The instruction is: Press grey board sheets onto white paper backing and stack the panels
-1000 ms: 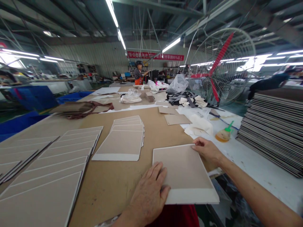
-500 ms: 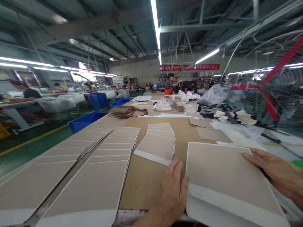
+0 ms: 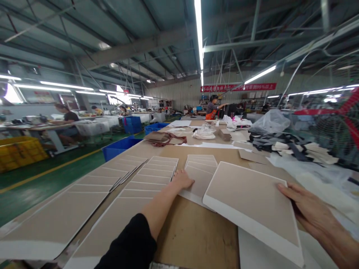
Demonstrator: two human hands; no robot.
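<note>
My right hand (image 3: 305, 203) grips the right edge of a flat beige panel (image 3: 249, 198) with a white border and a wider white strip along its near side. The thumb lies on top and the other fingers are underneath. This panel is tilted, its left corner over a fanned row of similar panels (image 3: 200, 177). At that row's left edge rests my left hand (image 3: 183, 180), the thumb apart from the fingers and nothing held in it. Two longer overlapping rows of beige panels, a middle row (image 3: 153, 177) and a left row (image 3: 81, 201), lie farther left.
The brown-topped table (image 3: 196, 231) stretches ahead. Brown pieces with straps (image 3: 164, 138), a clear plastic bag (image 3: 270, 121) and black and cream scraps (image 3: 294, 144) lie on it. Blue bins (image 3: 119, 147) stand left. A fan (image 3: 342, 112) is at right; a co-worker (image 3: 211, 108) stands beyond.
My right hand has lifted and turned the panel, bringing it left toward the fanned row. My left hand has left the panel's edge and reached forward to that row. The view has swung left.
</note>
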